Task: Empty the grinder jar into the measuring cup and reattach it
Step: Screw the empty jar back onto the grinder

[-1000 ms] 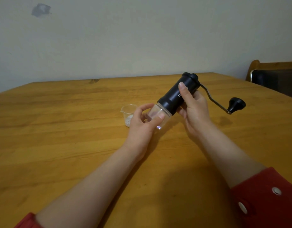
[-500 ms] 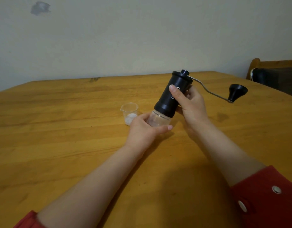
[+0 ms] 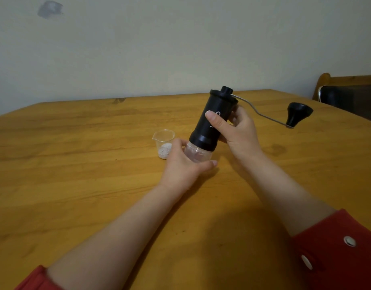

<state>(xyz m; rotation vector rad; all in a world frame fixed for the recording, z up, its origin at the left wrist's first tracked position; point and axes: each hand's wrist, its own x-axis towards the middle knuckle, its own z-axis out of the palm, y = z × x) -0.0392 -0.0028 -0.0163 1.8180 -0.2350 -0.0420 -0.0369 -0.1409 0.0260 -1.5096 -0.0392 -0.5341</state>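
Note:
A black hand grinder (image 3: 211,120) stands nearly upright over the wooden table (image 3: 75,164), leaning slightly right at the top. My right hand (image 3: 237,130) is wrapped around its black body. The clear grinder jar (image 3: 198,153) sits under the black body, and my left hand (image 3: 184,164) cups it from below and the left. The metal crank ends in a black knob (image 3: 298,114) out to the right. A small clear measuring cup (image 3: 164,143) with white powder at its bottom stands just left of my left hand.
A wooden chair with a dark seat (image 3: 352,97) stands beyond the table's far right edge. A pale wall rises behind the table. Red sleeves cover both my upper forearms.
The grinder has swung from a strong tilt to nearly upright, and the crank knob has risen. My left hand has moved from the jar's side to under it.

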